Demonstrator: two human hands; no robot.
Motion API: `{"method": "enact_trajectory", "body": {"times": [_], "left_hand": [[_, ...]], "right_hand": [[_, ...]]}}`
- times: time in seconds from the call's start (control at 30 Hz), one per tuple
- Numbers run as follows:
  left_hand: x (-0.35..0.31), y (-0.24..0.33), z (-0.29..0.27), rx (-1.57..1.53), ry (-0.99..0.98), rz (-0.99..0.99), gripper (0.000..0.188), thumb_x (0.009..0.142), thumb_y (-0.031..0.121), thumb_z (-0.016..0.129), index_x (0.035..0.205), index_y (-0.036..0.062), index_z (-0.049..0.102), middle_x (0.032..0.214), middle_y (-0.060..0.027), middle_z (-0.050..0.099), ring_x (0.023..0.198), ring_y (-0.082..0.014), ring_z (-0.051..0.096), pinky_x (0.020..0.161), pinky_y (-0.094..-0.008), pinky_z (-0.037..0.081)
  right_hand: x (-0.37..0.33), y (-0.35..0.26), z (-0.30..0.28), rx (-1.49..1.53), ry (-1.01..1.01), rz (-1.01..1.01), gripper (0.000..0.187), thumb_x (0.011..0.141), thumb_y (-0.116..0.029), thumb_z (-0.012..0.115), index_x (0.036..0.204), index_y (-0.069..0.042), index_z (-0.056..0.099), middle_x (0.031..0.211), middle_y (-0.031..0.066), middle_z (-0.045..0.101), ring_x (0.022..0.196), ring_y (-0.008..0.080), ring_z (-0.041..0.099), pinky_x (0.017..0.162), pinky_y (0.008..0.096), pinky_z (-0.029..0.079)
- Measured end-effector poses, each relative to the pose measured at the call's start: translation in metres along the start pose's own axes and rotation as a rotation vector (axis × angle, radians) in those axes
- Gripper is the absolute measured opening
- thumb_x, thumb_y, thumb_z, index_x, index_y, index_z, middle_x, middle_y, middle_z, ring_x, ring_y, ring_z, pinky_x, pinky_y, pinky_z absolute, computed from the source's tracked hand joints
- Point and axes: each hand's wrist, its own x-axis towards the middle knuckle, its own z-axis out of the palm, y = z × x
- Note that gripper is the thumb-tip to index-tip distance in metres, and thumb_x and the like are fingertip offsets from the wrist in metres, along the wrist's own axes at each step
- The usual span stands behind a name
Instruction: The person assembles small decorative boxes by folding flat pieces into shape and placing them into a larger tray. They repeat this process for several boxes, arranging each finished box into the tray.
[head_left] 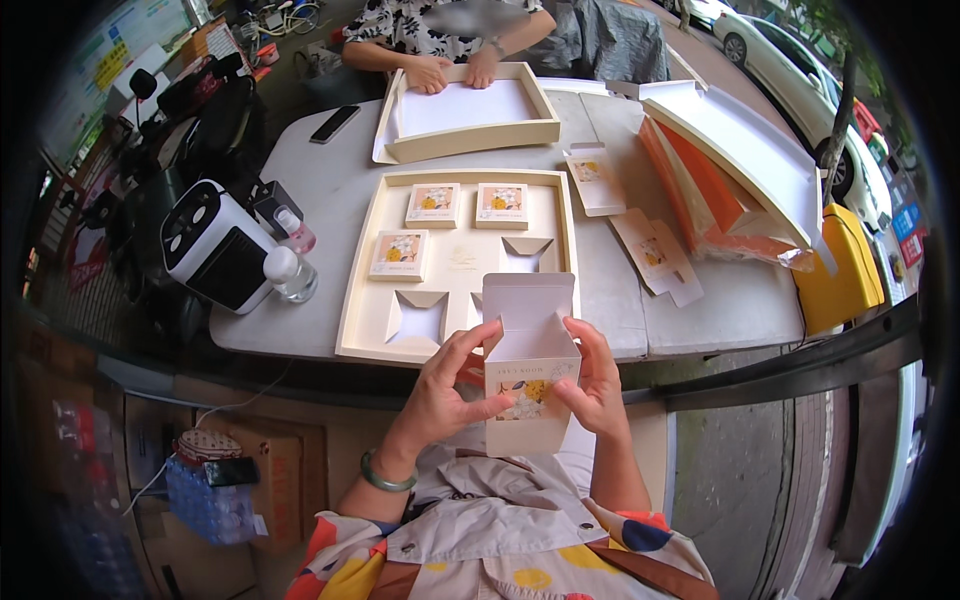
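I can see the left hand (440,395) and right hand (597,392) gripping the sides of a flowery paper box (530,402), its top flap (530,291) up. It's near the cream tray (362,300), where three small flowery boxes (401,254) sit.

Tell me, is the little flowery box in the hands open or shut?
Open: the top flap of the little box is folded back, so its pale inside shows.

Small box (530,374), cream card | front has a flower picture (524,400), yellow, white and orange | top is open, lid flap (528,287) sticks up, white inside | held between the left hand (440,393) and the right hand (599,388)
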Motion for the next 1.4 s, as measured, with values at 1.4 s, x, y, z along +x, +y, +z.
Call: {"method": "enact_trajectory", "body": {"times": [1.4], "left_hand": [[0.003, -0.020, 0.004, -0.317, -0.092, -0.200, 0.057, 0.076, 0.011, 0.078, 0.122, 0.0048, 0.045, 0.108, -0.0073, 0.056, 0.098, -0.0147, 0.058, 0.087, -0.0300, 0.050]], "right_hand": [[-0.003, 0.000, -0.012, -0.080, -0.092, 0.069, 0.036, 0.088, -0.028, 0.068, 0.112, -0.007, 0.053, 0.097, 0.0051, 0.048, 0.073, 0.0119, 0.047, 0.061, 0.0262, 0.042]]}}
